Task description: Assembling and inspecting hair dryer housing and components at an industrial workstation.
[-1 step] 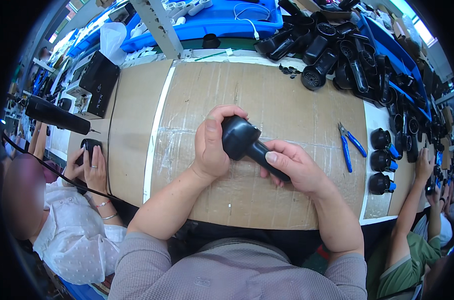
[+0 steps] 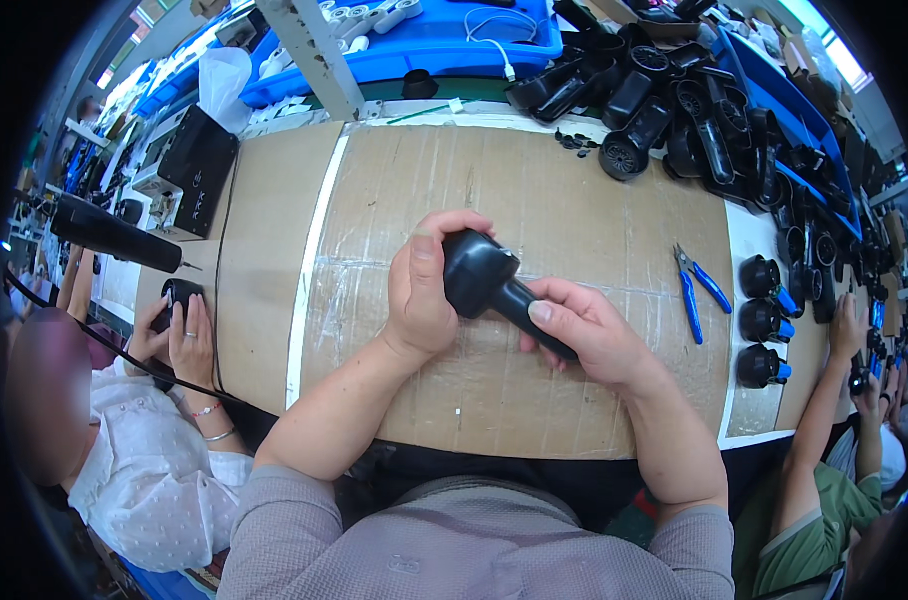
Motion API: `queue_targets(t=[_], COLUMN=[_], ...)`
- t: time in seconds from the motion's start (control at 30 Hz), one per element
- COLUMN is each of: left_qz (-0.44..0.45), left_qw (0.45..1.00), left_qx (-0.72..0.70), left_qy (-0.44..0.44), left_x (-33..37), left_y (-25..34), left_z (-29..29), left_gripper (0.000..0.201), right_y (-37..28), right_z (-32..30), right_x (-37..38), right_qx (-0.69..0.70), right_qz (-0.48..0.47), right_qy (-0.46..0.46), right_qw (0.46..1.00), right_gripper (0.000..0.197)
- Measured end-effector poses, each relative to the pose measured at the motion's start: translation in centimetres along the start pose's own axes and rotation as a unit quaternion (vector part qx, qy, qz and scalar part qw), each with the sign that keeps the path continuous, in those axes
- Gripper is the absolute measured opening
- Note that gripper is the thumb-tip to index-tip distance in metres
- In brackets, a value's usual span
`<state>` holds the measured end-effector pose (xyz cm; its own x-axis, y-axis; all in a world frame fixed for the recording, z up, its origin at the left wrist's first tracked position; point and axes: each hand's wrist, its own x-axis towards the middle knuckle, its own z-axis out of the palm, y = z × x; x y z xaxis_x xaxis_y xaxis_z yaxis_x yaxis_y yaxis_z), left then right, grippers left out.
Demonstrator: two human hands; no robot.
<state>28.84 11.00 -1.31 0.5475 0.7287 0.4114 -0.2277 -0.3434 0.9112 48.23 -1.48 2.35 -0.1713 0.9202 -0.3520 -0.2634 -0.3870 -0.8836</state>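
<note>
Over the middle of the cardboard-covered bench I hold a black plastic appliance body [image 2: 477, 272] with a bulbous head and a straight handle, shaped like a hair dryer. My left hand [image 2: 424, 290] is wrapped round the head, its fingers curling over the far side. My right hand [image 2: 584, 332] grips the handle, thumb on top; the handle slants down to the right. The palms hide part of the piece. To the right of my hands lie blue-handled cutting pliers [image 2: 696, 295], their jaws pointing away from me.
Black round parts with blue pieces [image 2: 762, 322] stand in a column along the right edge. A heap of black housings [image 2: 654, 110] fills the far right, small black bits [image 2: 577, 143] beside it. A hanging electric screwdriver [image 2: 114, 232] and a co-worker's hands [image 2: 186, 345] are at left.
</note>
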Motion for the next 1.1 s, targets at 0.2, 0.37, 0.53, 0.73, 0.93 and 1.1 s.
queue_targets(t=[0.2, 0.37, 0.53, 0.73, 0.93, 1.1], left_qz=[-0.119, -0.138, -0.142, -0.180, -0.251, -0.224], left_qw=[0.989, 0.990, 0.989, 0.981, 0.956, 0.950], left_qx=[0.015, 0.006, 0.036, -0.003, -0.137, -0.184], left_qy=[0.087, 0.035, 0.036, 0.067, 0.063, 0.119], left_x=[0.3, -0.2, -0.1, -0.7, -0.9, -0.7], left_y=[0.1, -0.5, 0.1, 2.3, 0.9, 0.7], left_z=[2.1, 3.8, 4.5, 4.9, 4.0, 3.6], left_gripper=[0.052, 0.054, 0.055, 0.052, 0.041, 0.035], right_y=[1.0, 3.0, 3.5, 3.4, 2.6, 3.0], right_z=[0.6, 0.5, 0.6, 0.3, 0.4, -0.3], right_x=[0.7, 1.9, 2.1, 2.6, 2.0, 3.2], right_qx=[-0.209, -0.286, -0.321, -0.229, -0.188, -0.225], right_qz=[-0.191, -0.290, -0.323, -0.333, -0.304, -0.372], right_qy=[0.196, 0.195, 0.174, 0.147, 0.120, 0.131], right_qw=[0.939, 0.892, 0.873, 0.903, 0.926, 0.891], right_gripper=[0.050, 0.059, 0.064, 0.069, 0.062, 0.056])
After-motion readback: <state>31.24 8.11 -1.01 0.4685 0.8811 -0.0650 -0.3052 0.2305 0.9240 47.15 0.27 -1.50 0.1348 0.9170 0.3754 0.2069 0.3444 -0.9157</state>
